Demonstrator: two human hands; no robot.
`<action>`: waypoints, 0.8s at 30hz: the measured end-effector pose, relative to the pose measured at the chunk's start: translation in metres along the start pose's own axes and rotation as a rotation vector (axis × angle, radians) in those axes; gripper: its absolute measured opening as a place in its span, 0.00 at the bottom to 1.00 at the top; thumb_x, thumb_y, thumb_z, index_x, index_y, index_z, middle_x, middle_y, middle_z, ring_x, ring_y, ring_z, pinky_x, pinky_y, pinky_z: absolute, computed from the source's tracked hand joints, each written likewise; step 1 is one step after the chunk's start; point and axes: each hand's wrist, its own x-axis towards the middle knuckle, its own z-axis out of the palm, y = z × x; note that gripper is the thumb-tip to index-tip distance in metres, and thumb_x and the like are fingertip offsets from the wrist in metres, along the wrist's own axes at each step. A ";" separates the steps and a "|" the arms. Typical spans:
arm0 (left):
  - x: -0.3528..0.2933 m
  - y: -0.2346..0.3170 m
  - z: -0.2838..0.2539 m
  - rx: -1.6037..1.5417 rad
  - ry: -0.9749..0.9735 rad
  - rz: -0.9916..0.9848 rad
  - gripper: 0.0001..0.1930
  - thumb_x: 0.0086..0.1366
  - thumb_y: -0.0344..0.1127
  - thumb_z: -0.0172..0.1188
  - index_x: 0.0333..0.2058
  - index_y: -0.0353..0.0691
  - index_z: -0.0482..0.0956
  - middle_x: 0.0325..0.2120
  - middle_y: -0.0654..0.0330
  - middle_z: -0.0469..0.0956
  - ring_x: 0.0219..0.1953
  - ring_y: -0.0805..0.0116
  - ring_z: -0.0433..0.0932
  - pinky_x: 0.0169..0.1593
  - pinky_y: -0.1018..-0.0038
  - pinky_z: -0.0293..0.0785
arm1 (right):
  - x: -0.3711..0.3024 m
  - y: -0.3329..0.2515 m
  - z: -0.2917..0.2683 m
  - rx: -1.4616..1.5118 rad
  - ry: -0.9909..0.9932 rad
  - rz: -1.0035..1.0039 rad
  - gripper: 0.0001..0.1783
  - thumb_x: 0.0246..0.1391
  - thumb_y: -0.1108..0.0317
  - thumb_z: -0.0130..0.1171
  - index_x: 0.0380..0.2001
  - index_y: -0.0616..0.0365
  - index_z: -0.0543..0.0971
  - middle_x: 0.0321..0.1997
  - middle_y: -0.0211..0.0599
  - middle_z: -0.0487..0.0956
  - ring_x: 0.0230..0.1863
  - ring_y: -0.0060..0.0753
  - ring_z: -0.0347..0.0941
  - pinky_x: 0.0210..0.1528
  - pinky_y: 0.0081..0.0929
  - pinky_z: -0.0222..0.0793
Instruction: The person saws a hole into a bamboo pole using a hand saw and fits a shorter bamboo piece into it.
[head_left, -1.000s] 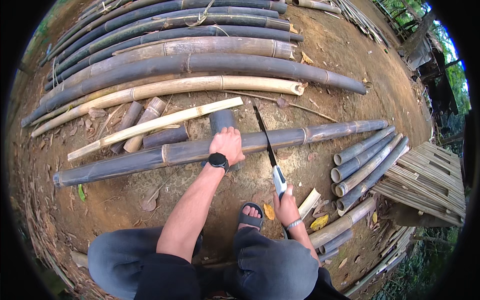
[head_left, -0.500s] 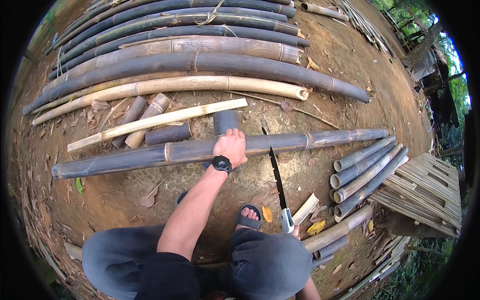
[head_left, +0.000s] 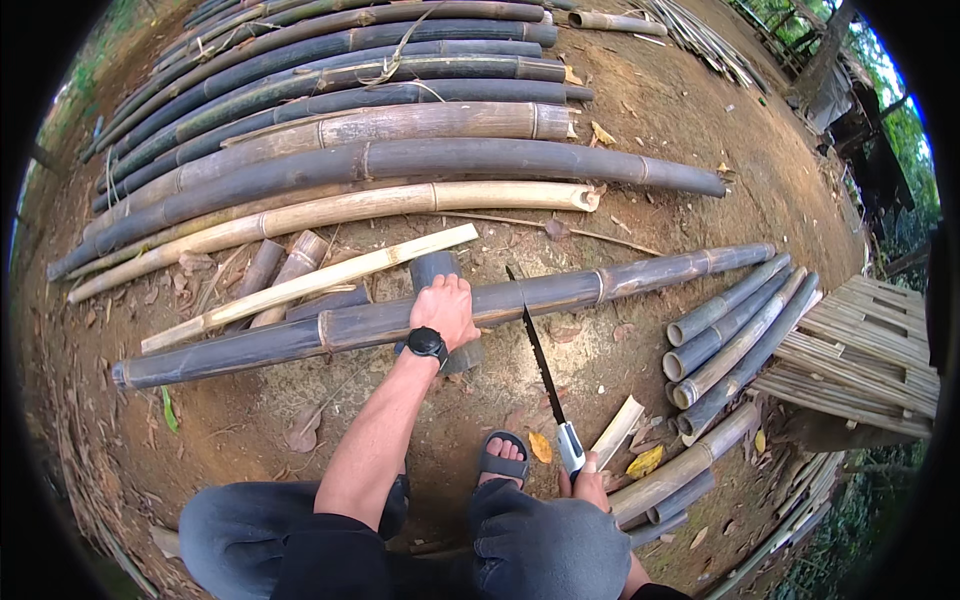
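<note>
A long dark bamboo pole [head_left: 400, 315] lies across in front of me, resting on a short bamboo block [head_left: 433, 268]. My left hand [head_left: 443, 307], with a black watch at the wrist, is closed over the pole's top just above that block. Low on the right, my right hand [head_left: 588, 484] is wrapped round the grip of a hand saw [head_left: 543, 365], partly hidden by my knee. The saw has a white and dark handle and a long black blade. Its far end crosses the pole to the right of my left hand.
Several long bamboo poles [head_left: 380, 160] lie side by side beyond. A pale split strip [head_left: 320, 285] rests over short offcuts. Cut bamboo pieces [head_left: 735, 335] and a slatted bamboo panel [head_left: 860, 345] lie at the right. My sandalled foot [head_left: 503, 457] stands near the saw.
The view has shifted and tilted slightly. My right hand and the saw handle show more fully from behind my knee. My left hand keeps its hold on the pole.
</note>
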 end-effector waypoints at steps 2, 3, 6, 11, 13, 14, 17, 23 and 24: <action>0.007 -0.005 -0.002 -0.012 0.010 -0.005 0.32 0.43 0.53 0.74 0.42 0.35 0.79 0.44 0.53 0.79 0.50 0.57 0.78 0.52 0.66 0.79 | 0.010 0.012 -0.002 0.022 -0.027 -0.030 0.27 0.60 0.65 0.60 0.50 0.63 0.56 0.23 0.69 0.76 0.29 0.76 0.74 0.27 0.61 0.68; 0.009 -0.008 -0.003 -0.018 -0.001 -0.010 0.32 0.43 0.53 0.74 0.42 0.35 0.79 0.44 0.53 0.79 0.50 0.56 0.78 0.52 0.66 0.79 | 0.008 0.010 0.004 -0.003 0.026 -0.026 0.27 0.60 0.65 0.60 0.51 0.63 0.57 0.23 0.69 0.76 0.29 0.76 0.74 0.27 0.61 0.68; 0.005 -0.006 -0.005 -0.019 0.012 0.004 0.31 0.43 0.53 0.74 0.40 0.35 0.80 0.44 0.53 0.79 0.51 0.56 0.77 0.52 0.66 0.79 | -0.015 0.022 0.019 0.011 0.058 0.005 0.27 0.59 0.65 0.61 0.51 0.64 0.57 0.23 0.71 0.76 0.29 0.77 0.75 0.28 0.62 0.69; 0.001 0.002 -0.001 0.035 0.068 0.006 0.31 0.43 0.53 0.74 0.40 0.35 0.80 0.43 0.53 0.79 0.50 0.56 0.77 0.52 0.66 0.79 | 0.028 0.006 0.011 0.071 -0.036 -0.030 0.25 0.60 0.65 0.59 0.49 0.69 0.58 0.23 0.71 0.76 0.30 0.75 0.75 0.30 0.60 0.72; -0.002 0.002 0.001 0.017 0.031 -0.014 0.32 0.43 0.53 0.74 0.41 0.35 0.79 0.44 0.52 0.79 0.50 0.56 0.78 0.52 0.66 0.79 | 0.085 -0.032 -0.002 0.044 -0.047 -0.080 0.23 0.63 0.63 0.55 0.47 0.72 0.59 0.22 0.70 0.76 0.29 0.74 0.76 0.29 0.59 0.72; 0.001 0.009 0.001 -0.002 0.016 0.000 0.32 0.43 0.53 0.74 0.42 0.35 0.79 0.44 0.52 0.79 0.50 0.56 0.78 0.52 0.66 0.79 | 0.109 -0.030 0.005 0.056 -0.022 -0.151 0.24 0.64 0.61 0.54 0.47 0.72 0.58 0.22 0.68 0.76 0.28 0.73 0.76 0.28 0.58 0.72; 0.003 0.000 -0.007 -0.011 -0.039 -0.046 0.33 0.43 0.54 0.75 0.42 0.35 0.79 0.44 0.52 0.79 0.50 0.56 0.78 0.52 0.65 0.79 | 0.074 -0.016 0.025 0.083 -0.077 -0.047 0.25 0.64 0.62 0.55 0.48 0.72 0.57 0.22 0.69 0.76 0.28 0.73 0.76 0.28 0.59 0.72; 0.001 0.010 -0.001 0.022 0.027 -0.013 0.32 0.43 0.54 0.75 0.41 0.35 0.79 0.44 0.52 0.79 0.50 0.56 0.78 0.52 0.66 0.78 | 0.096 -0.024 0.028 0.148 -0.059 -0.063 0.23 0.64 0.62 0.54 0.47 0.71 0.58 0.23 0.70 0.77 0.27 0.72 0.77 0.27 0.60 0.74; 0.002 0.010 0.001 0.010 0.035 -0.008 0.32 0.43 0.54 0.75 0.41 0.35 0.79 0.44 0.53 0.79 0.50 0.56 0.78 0.52 0.66 0.78 | 0.104 -0.023 0.030 0.132 -0.044 -0.058 0.23 0.64 0.62 0.54 0.46 0.71 0.59 0.23 0.70 0.77 0.27 0.72 0.77 0.27 0.60 0.73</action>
